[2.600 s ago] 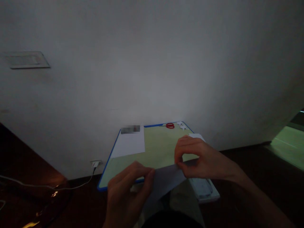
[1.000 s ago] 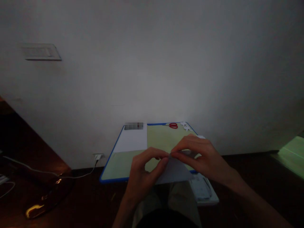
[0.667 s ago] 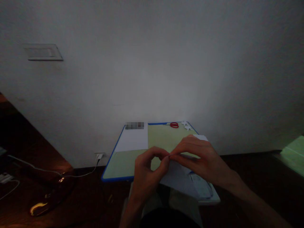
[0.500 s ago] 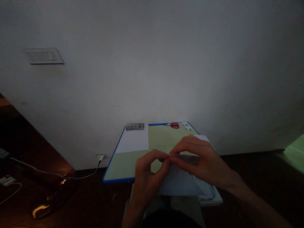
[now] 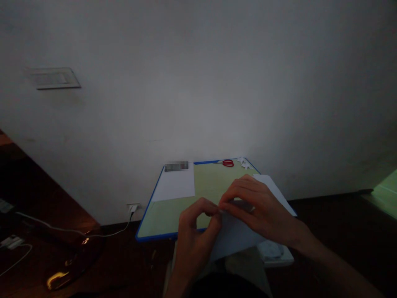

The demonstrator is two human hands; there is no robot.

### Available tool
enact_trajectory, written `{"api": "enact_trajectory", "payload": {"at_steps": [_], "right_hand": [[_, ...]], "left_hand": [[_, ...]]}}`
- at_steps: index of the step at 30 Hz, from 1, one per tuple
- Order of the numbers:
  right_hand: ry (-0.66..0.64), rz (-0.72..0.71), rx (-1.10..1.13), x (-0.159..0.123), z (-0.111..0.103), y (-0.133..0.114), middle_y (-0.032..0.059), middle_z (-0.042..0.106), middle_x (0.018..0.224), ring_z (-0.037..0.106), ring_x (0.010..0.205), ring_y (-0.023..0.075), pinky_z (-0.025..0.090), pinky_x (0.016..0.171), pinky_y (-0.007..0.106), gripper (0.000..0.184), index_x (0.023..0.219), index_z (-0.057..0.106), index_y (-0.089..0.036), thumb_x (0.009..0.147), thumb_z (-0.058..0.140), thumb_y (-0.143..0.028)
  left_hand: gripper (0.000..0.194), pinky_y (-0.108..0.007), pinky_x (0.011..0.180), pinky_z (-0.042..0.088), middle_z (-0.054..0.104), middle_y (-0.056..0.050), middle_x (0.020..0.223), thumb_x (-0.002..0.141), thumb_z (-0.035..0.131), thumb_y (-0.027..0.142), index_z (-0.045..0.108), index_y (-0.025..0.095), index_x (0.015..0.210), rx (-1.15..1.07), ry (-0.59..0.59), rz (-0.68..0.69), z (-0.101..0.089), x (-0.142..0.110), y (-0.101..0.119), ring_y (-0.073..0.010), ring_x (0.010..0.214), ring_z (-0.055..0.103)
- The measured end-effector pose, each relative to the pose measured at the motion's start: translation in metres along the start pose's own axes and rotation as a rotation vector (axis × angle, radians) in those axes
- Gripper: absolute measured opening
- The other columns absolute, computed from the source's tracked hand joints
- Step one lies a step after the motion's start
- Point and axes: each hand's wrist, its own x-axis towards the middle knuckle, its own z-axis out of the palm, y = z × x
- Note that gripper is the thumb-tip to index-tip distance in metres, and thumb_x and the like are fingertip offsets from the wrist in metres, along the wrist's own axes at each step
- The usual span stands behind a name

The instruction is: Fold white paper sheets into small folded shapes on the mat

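A white sheet of paper [image 5: 237, 236] hangs from my fingertips, over the near edge of the small table. My left hand [image 5: 198, 229] pinches its upper edge between thumb and index finger. Close beside those fingertips, my right hand [image 5: 252, 203] grips the same edge, its thumb and fingers pressed together. The fingers partly cover the paper's top. Beyond the hands, red-handled scissors [image 5: 228, 163] lie at the far edge of the table, with white paper cut-outs [image 5: 245, 163] to their right.
The pale green table [image 5: 161, 221] has a blue rim and stands against the wall. A white sheet [image 5: 173, 186] lies at its left, another sheet [image 5: 273, 190] at its right edge. A plugged-in charger [image 5: 133, 208] trails a cable on the left.
The held paper has tilted, its lower edge now slanting up to the right. My right hand has shifted slightly left, uncovering more of the sheet at the table's right.
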Motion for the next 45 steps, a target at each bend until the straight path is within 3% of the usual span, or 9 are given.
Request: {"api": "enact_trajectory", "payload": {"at_steps": [13,19,23,28,32,35,38,42,45], "right_hand": [[0.233,0.083,-0.072,0.013,-0.043,-0.004,-0.0021,0.072,0.083,0.062,0.068,0.0123,0.049,0.066,0.025,0.006,0.089,0.071,-0.023,0.094,0.07,-0.027],[0.354,0.163,-0.036,0.014,-0.052,0.011,-0.0011,0.072,0.082,0.064,0.069,0.013,0.051,0.06,0.025,0.011,0.086,0.073,-0.022,0.091,0.073,-0.033],[0.587,0.193,-0.048,0.02,-0.072,0.029,-0.0006,0.072,0.082,0.066,0.073,0.0142,0.052,0.063,0.026,0.012,0.086,0.074,-0.023,0.087,0.077,-0.034],[0.867,0.132,-0.16,0.026,-0.091,0.043,0.0037,0.07,0.088,0.066,0.077,0.0178,0.052,0.07,0.033,0.007,0.093,0.074,-0.024,0.09,0.075,-0.031],[0.93,-0.194,-0.496,0.008,-0.053,0.038,0.0002,0.068,0.084,0.064,0.079,0.0185,0.049,0.074,0.036,0.012,0.098,0.069,-0.025,0.089,0.073,-0.017],[0.49,-0.413,-0.554,-0.021,0.003,0.035,-0.0016,0.071,0.09,0.064,0.085,0.0151,0.047,0.08,0.035,0.014,0.099,0.068,-0.026,0.091,0.069,-0.014],[0.295,-0.571,-0.413,-0.052,0.06,0.037,-0.0002,0.075,0.096,0.063,0.092,0.014,0.047,0.083,0.035,0.012,0.097,0.071,-0.023,0.089,0.071,-0.014],[0.156,-0.469,-0.267,-0.086,0.102,0.051,-0.001,0.076,0.091,0.063,0.088,0.0128,0.047,0.083,0.032,0.013,0.099,0.071,-0.02,0.089,0.073,-0.012],[0.098,-0.253,-0.248,-0.102,0.108,0.076,0.0077,0.074,0.113,0.063,0.104,0.0233,0.048,0.092,0.045,0.039,0.125,0.066,-0.023,0.092,0.071,-0.042]], "left_hand": [[0.016,-0.024,0.066,0.04,0.063,0.003,0.067,0.082,0.059,0.018,0.061,0.019,0.066,0.211,-0.021,-0.027,0.01,-0.014,-0.001,-0.0134,0.068,0.059],[0.014,-0.025,0.067,0.04,0.065,0.002,0.069,0.081,0.059,0.017,0.061,0.019,0.067,0.27,-0.011,-0.01,0.01,-0.021,-0.018,-0.0144,0.069,0.06],[0.012,-0.027,0.07,0.042,0.067,0.0,0.071,0.078,0.059,0.015,0.065,0.02,0.069,0.345,-0.02,-0.014,0.002,-0.031,-0.044,-0.0172,0.073,0.063],[0.014,-0.031,0.074,0.048,0.074,-0.003,0.078,0.083,0.063,0.027,0.073,0.021,0.075,0.287,-0.029,-0.196,-0.018,-0.037,-0.071,-0.0217,0.078,0.068],[0.036,-0.034,0.079,0.051,0.075,-0.008,0.083,0.09,0.06,0.051,0.075,0.019,0.084,0.127,0.042,-0.305,-0.021,-0.024,-0.073,-0.0244,0.081,0.07],[0.06,-0.039,0.08,0.055,0.076,-0.012,0.101,0.09,0.051,0.07,0.071,0.018,0.11,-0.278,0.004,-0.502,-0.011,-0.007,-0.077,-0.0256,0.081,0.073],[0.082,-0.037,0.07,0.057,0.075,-0.015,0.101,0.078,0.052,0.085,0.063,0.015,0.12,-0.57,-0.029,-0.704,0.002,0.01,-0.092,-0.0275,0.079,0.073],[0.082,-0.029,0.058,0.054,0.075,-0.009,0.09,0.06,0.089,0.053,0.055,0.016,0.126,-0.371,0.043,-0.663,0.01,0.026,-0.116,-0.0236,0.07,0.071],[0.088,-0.032,0.062,0.056,0.075,-0.011,0.093,0.057,0.092,0.04,0.05,0.015,0.129,-0.29,0.013,-0.583,0.015,0.038,-0.132,-0.0256,0.074,0.072]]}}
